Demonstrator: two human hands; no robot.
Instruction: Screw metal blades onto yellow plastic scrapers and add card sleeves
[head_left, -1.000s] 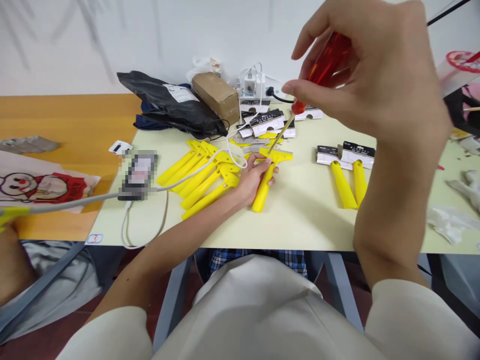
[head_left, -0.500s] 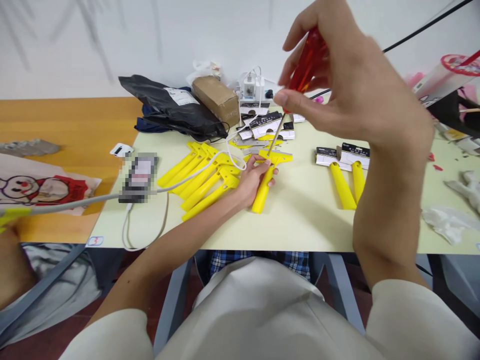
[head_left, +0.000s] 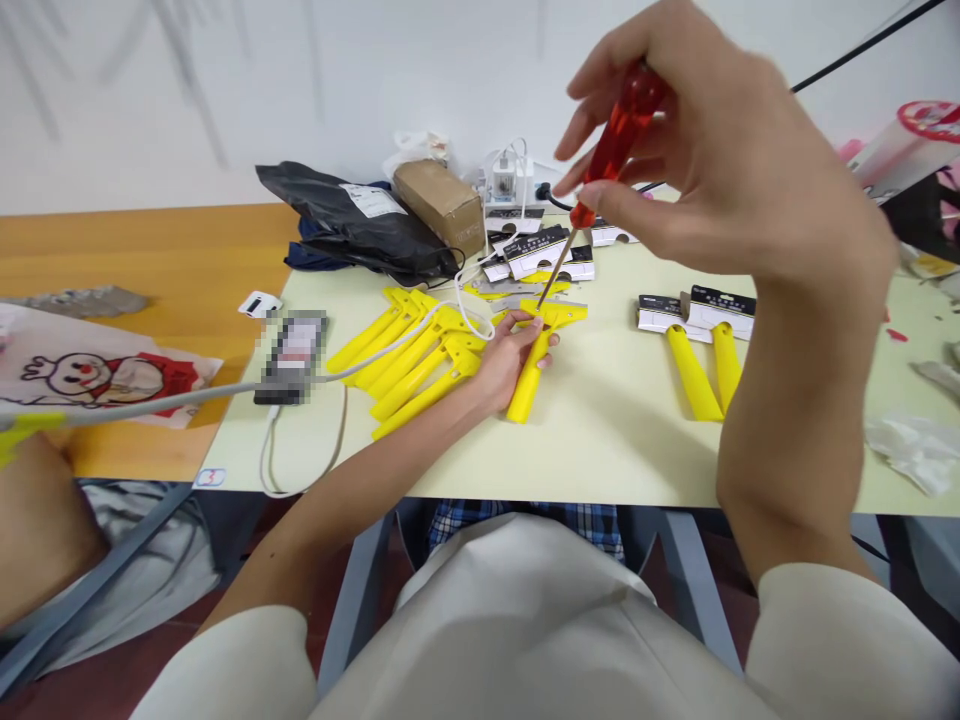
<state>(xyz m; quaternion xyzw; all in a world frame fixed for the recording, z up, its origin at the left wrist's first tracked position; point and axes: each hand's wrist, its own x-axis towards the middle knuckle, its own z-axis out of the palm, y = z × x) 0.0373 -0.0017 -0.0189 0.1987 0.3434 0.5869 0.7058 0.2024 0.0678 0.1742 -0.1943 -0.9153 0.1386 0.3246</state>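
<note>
My left hand (head_left: pixel 512 365) is closed around a yellow scraper (head_left: pixel 529 385), holding its head end just above the pale tabletop. High on the right, my right hand (head_left: pixel 720 150) grips a screwdriver (head_left: pixel 616 140) by its clear red handle, thumb and fingertips around it. The metal shaft slants down to the left, and its tip meets the scraper's yellow head. Left of my left hand lie several yellow scraper handles (head_left: pixel 412 375) in a row. Behind the held scraper are flat metal blades (head_left: pixel 517 302) and black-and-white cardboard packages (head_left: pixel 536 250).
Two yellow scrapers in black-and-white card sleeves (head_left: pixel 694 380) lie to the right. A white cable (head_left: pixel 187 395) crosses the left side beside a blurred phone (head_left: pixel 292 355). A black plastic bag (head_left: pixel 360 225) and a brown box (head_left: pixel 442 200) stand at the back. Another person's arm (head_left: pixel 45 530) shows at left.
My right hand has shifted slightly right and turned about the screwdriver handle, showing more of the handle. The tip stays at the scraper head. My left hand keeps its hold, and the view has moved slightly.
</note>
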